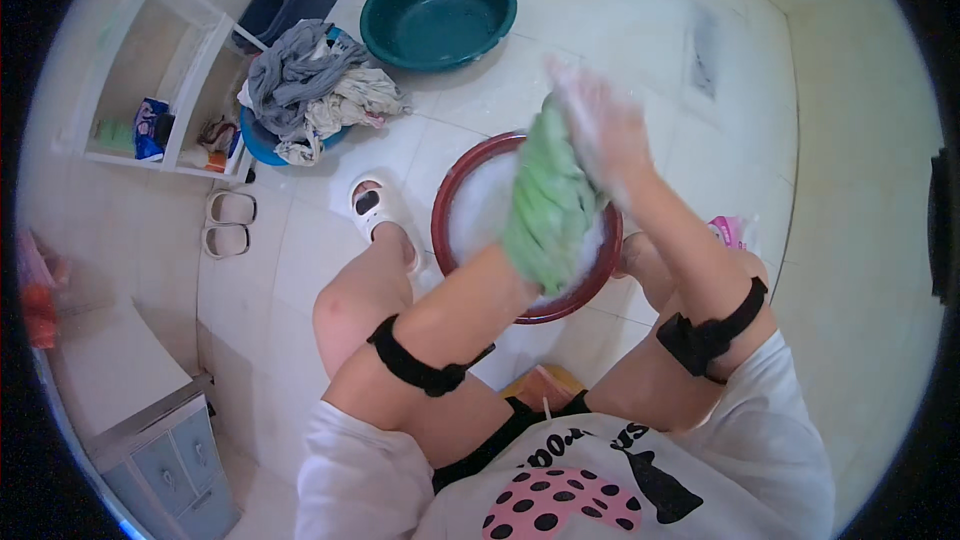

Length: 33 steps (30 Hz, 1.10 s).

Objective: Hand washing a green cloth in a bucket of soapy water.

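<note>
A wet light-green cloth (pixel 548 205) is bunched over my left hand and wrist, hiding the fingers completely. My right hand (pixel 598 125), white with foam, lies against the cloth's upper right side. Motion smears its fingers, so I cannot make out their grip. Both hands are above a round dark-red basin (pixel 442 225) filled with whitish suds (pixel 478 205). The basin stands on the floor between my feet, and the cloth covers part of it.
Beyond the red basin stands a green tub (pixel 437 20). Left of it, grey and cream laundry (pixel 310 80) overflows a blue basin (pixel 262 140). A white shelf (pixel 190 90) stands at the left, with pale slippers (pixel 230 223) below. A pink-and-white package (pixel 735 232) sits near my right knee.
</note>
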Motion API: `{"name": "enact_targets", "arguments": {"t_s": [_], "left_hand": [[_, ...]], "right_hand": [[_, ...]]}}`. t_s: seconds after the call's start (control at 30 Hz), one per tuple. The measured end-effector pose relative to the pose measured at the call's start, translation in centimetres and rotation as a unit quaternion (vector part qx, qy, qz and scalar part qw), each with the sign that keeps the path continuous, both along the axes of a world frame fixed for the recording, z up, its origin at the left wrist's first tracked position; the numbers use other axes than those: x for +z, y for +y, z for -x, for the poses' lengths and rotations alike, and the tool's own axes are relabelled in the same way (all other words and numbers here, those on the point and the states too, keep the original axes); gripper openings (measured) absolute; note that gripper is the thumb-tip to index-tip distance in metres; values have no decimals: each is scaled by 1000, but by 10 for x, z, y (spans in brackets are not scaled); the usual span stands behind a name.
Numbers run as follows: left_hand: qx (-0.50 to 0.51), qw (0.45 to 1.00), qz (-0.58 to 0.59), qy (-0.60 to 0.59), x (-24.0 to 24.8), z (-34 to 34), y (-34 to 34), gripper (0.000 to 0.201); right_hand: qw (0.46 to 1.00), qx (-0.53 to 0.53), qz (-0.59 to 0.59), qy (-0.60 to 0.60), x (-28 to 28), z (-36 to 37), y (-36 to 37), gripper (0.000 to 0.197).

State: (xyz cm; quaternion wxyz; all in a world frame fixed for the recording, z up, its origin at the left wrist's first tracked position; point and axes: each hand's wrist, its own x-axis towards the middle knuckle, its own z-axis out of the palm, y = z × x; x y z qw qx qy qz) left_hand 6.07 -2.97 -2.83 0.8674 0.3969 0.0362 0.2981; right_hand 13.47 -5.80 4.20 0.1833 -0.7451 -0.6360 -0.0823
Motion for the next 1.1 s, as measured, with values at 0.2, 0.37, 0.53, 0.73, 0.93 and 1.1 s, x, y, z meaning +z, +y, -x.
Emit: {"name": "enact_targets", "arguments": {"t_s": [0.2, 0.37, 0.53, 0.73, 0.93, 1.1], "left_hand": [[249, 654, -642, 315, 43, 34, 43, 35], [248, 709, -590, 295, 49, 36, 51, 35], [226, 653, -663, 290, 57, 27, 9, 35], [227, 745, -551, 300, 58, 50, 62, 36], [170, 641, -690, 289, 71, 34, 0, 36], [169, 708, -612, 308, 73, 51, 40, 36]], "right_hand": [[971, -21, 181, 154, -15, 23, -5, 35], [974, 69, 58, 206, 21, 44, -7, 32], [991, -105, 48, -62, 17, -25, 7, 29], [982, 147, -109, -36, 22, 64, -11, 35], [975, -94, -148, 136, -1, -22, 8, 26], [949, 214, -104, 209, 20, 55, -11, 15]]}}
